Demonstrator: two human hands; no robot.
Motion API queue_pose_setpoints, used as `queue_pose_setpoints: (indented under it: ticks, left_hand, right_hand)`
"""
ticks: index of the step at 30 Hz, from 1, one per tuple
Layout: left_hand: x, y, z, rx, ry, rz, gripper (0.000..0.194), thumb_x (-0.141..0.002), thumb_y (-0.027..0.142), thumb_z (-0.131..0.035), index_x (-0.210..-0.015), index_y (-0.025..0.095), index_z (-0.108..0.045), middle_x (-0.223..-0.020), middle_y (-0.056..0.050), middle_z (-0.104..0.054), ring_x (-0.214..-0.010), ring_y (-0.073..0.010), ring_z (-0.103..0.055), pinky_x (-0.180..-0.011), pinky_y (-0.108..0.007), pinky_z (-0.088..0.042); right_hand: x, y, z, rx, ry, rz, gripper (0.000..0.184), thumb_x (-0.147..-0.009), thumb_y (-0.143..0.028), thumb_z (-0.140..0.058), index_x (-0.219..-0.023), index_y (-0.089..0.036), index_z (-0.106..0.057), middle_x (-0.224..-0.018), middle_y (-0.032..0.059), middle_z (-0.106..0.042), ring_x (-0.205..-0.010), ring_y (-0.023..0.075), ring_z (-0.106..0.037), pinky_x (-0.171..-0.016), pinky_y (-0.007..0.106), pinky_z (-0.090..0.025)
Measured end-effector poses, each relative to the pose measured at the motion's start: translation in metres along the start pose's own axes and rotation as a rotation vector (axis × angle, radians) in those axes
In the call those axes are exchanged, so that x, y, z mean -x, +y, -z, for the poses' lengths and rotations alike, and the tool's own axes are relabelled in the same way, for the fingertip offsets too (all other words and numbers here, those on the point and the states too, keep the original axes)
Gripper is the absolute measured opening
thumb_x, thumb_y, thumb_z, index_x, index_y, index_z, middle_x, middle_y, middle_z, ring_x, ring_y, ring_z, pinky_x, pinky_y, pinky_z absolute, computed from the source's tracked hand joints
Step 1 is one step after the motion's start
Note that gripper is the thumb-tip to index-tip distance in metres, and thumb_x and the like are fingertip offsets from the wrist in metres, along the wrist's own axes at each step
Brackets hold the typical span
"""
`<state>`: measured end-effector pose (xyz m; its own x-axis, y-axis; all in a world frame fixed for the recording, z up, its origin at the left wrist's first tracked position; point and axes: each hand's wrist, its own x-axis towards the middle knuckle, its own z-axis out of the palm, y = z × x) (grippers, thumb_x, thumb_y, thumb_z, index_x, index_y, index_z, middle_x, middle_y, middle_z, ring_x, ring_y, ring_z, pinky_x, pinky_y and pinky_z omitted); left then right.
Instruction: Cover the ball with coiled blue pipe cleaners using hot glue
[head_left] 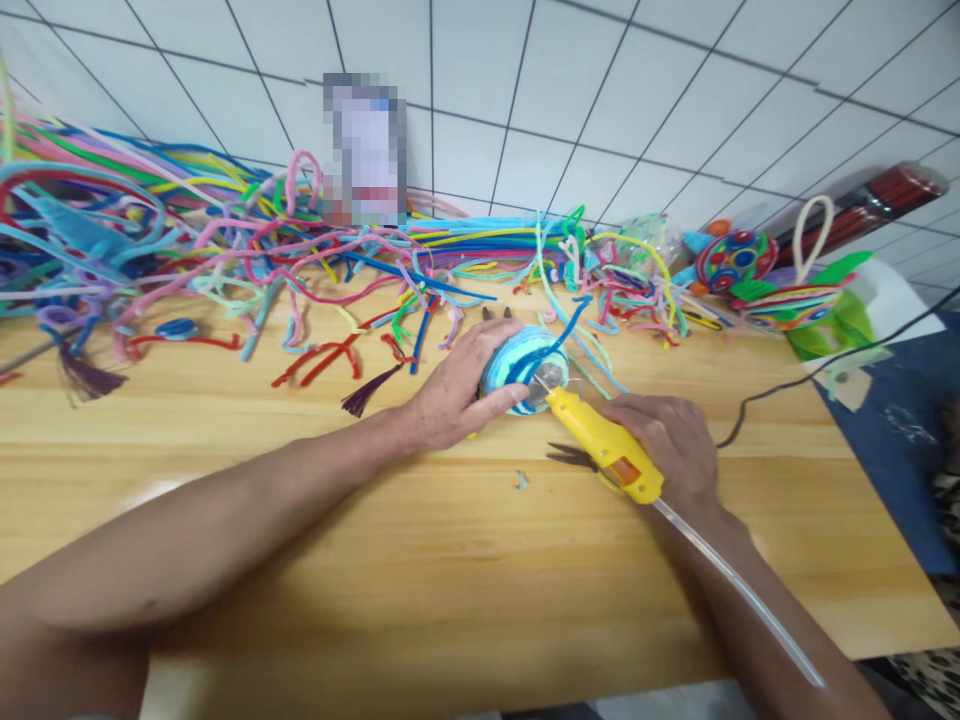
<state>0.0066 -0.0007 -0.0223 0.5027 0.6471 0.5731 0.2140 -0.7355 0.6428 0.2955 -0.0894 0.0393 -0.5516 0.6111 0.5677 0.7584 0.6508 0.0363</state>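
My left hand (454, 395) is wrapped round the left side of a round ball (510, 350) covered in blue, turquoise and pale green pipe cleaners. A clear patch shows on the ball's right side, and a loose dark blue pipe cleaner end (574, 320) sticks up from it. In my right hand (679, 445) is a yellow hot glue gun (600, 440), its nozzle at the clear patch; I cannot tell whether it touches. A long clear glue stick (739, 585) juts from its back. Scissors (574, 456) lie partly hidden beneath the gun.
Heaped pipe cleaners (247, 220) of many colours line the wall side. A dark tassel (371, 388) and a blue scrap (521, 481) lie on the wooden table (420, 580). Colourful decorated pieces (795, 300) sit at the right, near a black cord (810, 382).
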Motion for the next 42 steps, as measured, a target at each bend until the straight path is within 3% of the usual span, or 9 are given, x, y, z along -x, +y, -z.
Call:
queue_pose_setpoints:
  ticks: [18, 26, 33, 42]
  left_hand:
    - [0.0015, -0.0043, -0.0043, 0.006, 0.037, -0.001, 0.066, -0.107, 0.052, -0.061, -0.163, 0.023, -0.04, -0.162, -0.018, -0.056, -0.155, -0.0352, -0.05, -0.131, -0.059, -0.039]
    - [0.0013, -0.0023, -0.0024, 0.009, 0.023, -0.016, 0.066, -0.108, 0.048, -0.062, -0.164, 0.022, -0.039, -0.162, -0.019, -0.054, -0.155, -0.0346, -0.049, -0.131, -0.058, -0.04]
    - [0.0017, -0.0027, -0.0014, -0.001, 0.017, -0.019, 0.066, -0.108, 0.049, -0.061, -0.164, 0.023, -0.038, -0.162, -0.019, -0.054, -0.156, -0.0344, -0.048, -0.131, -0.06, -0.04]
    - [0.001, -0.0038, -0.0028, -0.006, 0.029, -0.026, 0.065, -0.108, 0.052, -0.059, -0.163, 0.023, -0.039, -0.161, -0.019, -0.055, -0.154, -0.0347, -0.05, -0.13, -0.061, -0.041]
  right_hand:
    - [-0.0002, 0.0005, -0.0009, -0.025, 0.031, -0.004, 0.021, -0.106, -0.027, -0.061, -0.123, -0.022, -0.071, -0.105, 0.0098, -0.081, -0.092, 0.0266, -0.074, -0.078, 0.04, -0.051]
    - [-0.0063, -0.0033, 0.0027, 0.07, 0.033, 0.05, 0.021, -0.109, -0.023, -0.051, -0.121, -0.019, -0.068, -0.101, 0.01, -0.081, -0.087, 0.0259, -0.072, -0.074, 0.04, -0.051]
    - [-0.0046, -0.004, 0.0027, 0.067, 0.03, 0.016, 0.02, -0.11, -0.033, -0.055, -0.121, -0.022, -0.067, -0.102, 0.0084, -0.079, -0.085, 0.0245, -0.071, -0.076, 0.039, -0.051]
    - [-0.0049, -0.0052, 0.0041, 0.044, 0.024, 0.028, 0.021, -0.108, -0.025, -0.054, -0.123, -0.021, -0.068, -0.102, 0.0099, -0.081, -0.086, 0.0257, -0.072, -0.074, 0.04, -0.051]
